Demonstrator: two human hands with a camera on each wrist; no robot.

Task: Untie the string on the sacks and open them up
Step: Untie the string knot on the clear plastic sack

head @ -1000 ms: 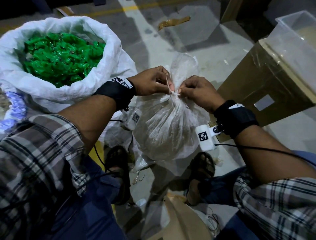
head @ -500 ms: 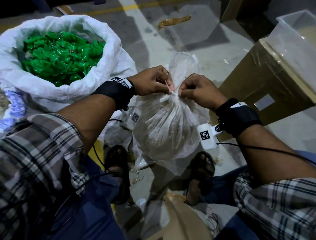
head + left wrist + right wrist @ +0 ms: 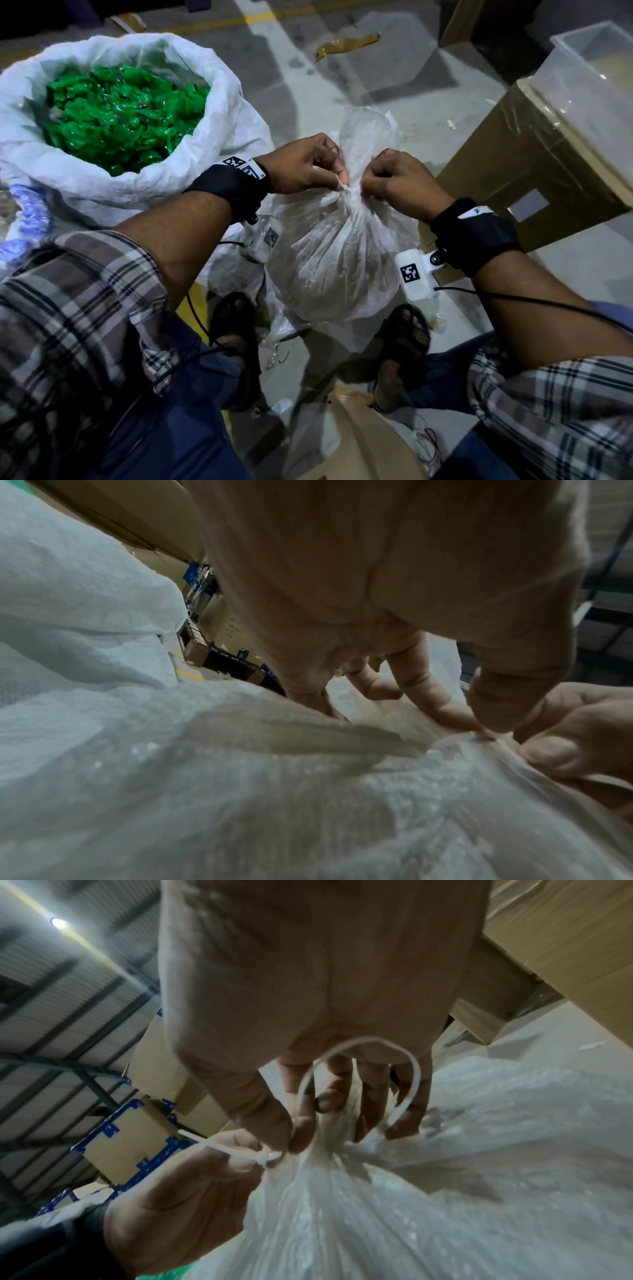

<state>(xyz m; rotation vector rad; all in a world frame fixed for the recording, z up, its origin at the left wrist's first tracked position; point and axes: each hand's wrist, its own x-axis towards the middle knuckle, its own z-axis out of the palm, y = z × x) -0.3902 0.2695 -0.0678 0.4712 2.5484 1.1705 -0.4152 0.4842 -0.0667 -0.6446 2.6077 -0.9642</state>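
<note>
A clear plastic sack (image 3: pixel 339 260) of pale granules stands on the floor between my feet, its neck bunched and bound by a white zip tie (image 3: pixel 344 186). My left hand (image 3: pixel 339 174) pinches the tie's head and tail (image 3: pixel 240 1153) from the left. From the right, my right hand (image 3: pixel 368 186) pinches the tie at the neck with thumb and forefinger (image 3: pixel 291 1139). A loose loop of the tie (image 3: pixel 363 1042) arcs over the right fingers. In the left wrist view the sack (image 3: pixel 274 791) fills the lower frame, and both hands meet at the knot.
An open white woven sack (image 3: pixel 212 137) full of green pieces (image 3: pixel 113 113) stands at the left. A taped cardboard box (image 3: pixel 548 154) and a clear bin (image 3: pixel 599 68) stand close on the right. My sandalled feet (image 3: pixel 236 335) flank the sack. Brown cardboard (image 3: pixel 359 445) lies below.
The two hands have drawn closer together at the neck. The tie's tail, which stood up between them earlier, is now tucked under the left fingers.
</note>
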